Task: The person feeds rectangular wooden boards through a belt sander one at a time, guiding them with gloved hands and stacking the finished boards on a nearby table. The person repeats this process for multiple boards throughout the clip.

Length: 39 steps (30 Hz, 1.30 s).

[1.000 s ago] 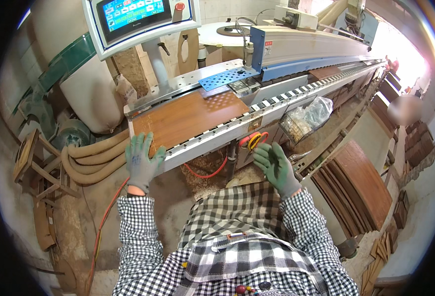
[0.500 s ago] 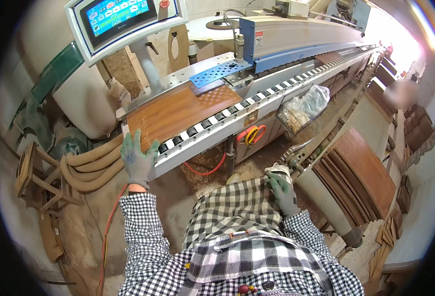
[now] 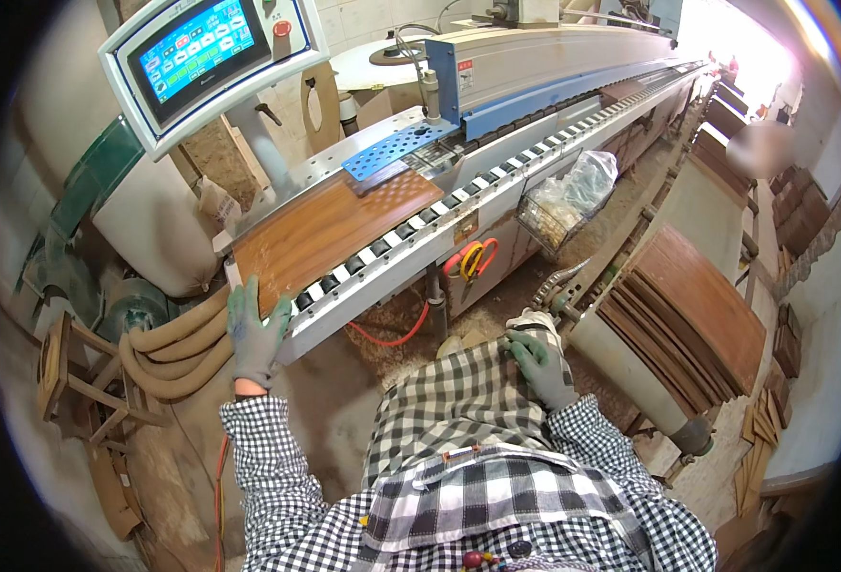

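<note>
A brown wood-grain board (image 3: 330, 234) lies flat on the near end of a long machine's bed, its far end under a blue perforated plate (image 3: 387, 150). My left hand (image 3: 255, 334), in a grey and green glove, is at the board's near-left end. Its fingers are spread and pointing up along that edge, with the fingertips touching or almost touching the board. Lower down and to the right, my gloved right hand (image 3: 541, 370) rests against the checked apron (image 3: 454, 400) by my leg. Its fingers are loosely bent, and nothing shows in them.
Black-and-white rollers (image 3: 379, 250) line the machine's front edge. A control screen (image 3: 201, 52) stands at upper left above thick hoses (image 3: 168, 367). Orange-handled scissors (image 3: 468, 260) hang on the machine's side, beside a wire basket (image 3: 549, 224). Stacked brown boards (image 3: 692, 315) lie at right.
The whole view has shifted and turned slightly, moving the machine leftward in the picture. My left hand stays at the board's end, and my right hand stays by the apron.
</note>
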Available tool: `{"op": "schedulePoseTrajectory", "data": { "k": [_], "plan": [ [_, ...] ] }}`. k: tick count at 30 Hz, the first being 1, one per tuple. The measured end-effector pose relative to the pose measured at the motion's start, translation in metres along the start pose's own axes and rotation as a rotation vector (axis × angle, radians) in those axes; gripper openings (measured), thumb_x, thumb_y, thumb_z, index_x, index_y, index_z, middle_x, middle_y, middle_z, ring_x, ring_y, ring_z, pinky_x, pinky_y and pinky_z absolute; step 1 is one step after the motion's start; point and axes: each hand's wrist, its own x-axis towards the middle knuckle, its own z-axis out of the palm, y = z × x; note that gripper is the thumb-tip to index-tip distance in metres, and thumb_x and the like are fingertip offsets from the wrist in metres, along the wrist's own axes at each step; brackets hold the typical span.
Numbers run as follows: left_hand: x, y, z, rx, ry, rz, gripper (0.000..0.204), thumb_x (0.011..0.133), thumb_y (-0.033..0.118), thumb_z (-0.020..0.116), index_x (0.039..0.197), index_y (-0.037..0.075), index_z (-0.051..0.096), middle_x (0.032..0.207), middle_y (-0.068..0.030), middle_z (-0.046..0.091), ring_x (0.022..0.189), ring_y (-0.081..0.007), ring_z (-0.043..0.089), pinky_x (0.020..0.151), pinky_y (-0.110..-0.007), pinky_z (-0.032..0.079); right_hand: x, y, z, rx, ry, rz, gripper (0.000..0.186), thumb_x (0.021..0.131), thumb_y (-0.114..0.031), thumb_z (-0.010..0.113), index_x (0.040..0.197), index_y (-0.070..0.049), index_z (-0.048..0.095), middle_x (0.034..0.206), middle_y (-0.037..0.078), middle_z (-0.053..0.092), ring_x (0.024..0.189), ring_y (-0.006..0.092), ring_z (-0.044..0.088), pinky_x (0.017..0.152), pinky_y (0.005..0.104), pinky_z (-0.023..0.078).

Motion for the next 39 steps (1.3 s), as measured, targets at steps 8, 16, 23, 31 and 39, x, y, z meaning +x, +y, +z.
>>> {"op": "schedulePoseTrajectory", "data": {
  "k": [8,16,23,31,39],
  "plan": [
    [-0.004,-0.02,0.006,-0.044,0.016,0.066,0.065,0.096,0.048,0.059,0.152,0.018,0.043,0.154,-0.0219,0.04,0.145,-0.0387,0.032,0.12,-0.048,0.022,0.003,0.008,-0.003,-0.052,-0.023,-0.021,0.034,0.101,-0.014,0.061,0.128,0.006,0.06,0.121,0.013,0.068,0.111,0.0176,0.065,0.096,0.0287,0.051],
    [0.0,-0.02,0.008,0.007,0.004,0.023,0.064,0.096,0.05,0.058,0.151,0.02,0.045,0.154,-0.0193,0.043,0.145,-0.0375,0.035,0.119,-0.049,0.023,0.003,0.01,-0.002,0.044,-0.043,0.043,0.037,0.101,-0.014,0.061,0.132,0.006,0.057,0.124,0.014,0.066,0.113,0.0168,0.063,0.099,0.0279,0.049],
    [0.001,-0.011,0.005,0.006,0.03,0.064,0.061,0.095,0.047,0.061,0.147,0.016,0.05,0.148,-0.0174,0.049,0.139,-0.0365,0.041,0.118,-0.048,0.024,0.003,0.013,-0.001,0.094,-0.035,0.048,0.037,0.101,-0.015,0.061,0.132,0.005,0.057,0.123,0.013,0.067,0.112,0.0169,0.063,0.098,0.0281,0.049],
    [0.02,0.032,0.026,0.156,0.033,0.074,0.06,0.092,0.048,0.06,0.143,0.016,0.054,0.14,-0.0151,0.057,0.134,-0.0317,0.047,0.116,-0.052,0.026,0.002,0.011,-0.001,0.059,-0.029,0.034,0.034,0.101,-0.014,0.061,0.129,0.004,0.061,0.121,0.012,0.068,0.11,0.0163,0.064,0.094,0.0279,0.05],
    [0.04,0.117,0.049,0.159,-0.071,-0.005,0.065,0.094,0.055,0.054,0.144,0.014,0.051,0.142,-0.0176,0.056,0.135,-0.0339,0.048,0.117,-0.05,0.025,0.0,0.01,0.0,0.109,-0.035,0.013,0.033,0.101,-0.014,0.06,0.128,0.004,0.061,0.122,0.012,0.068,0.112,0.0161,0.063,0.097,0.0287,0.049]
  ]
}}
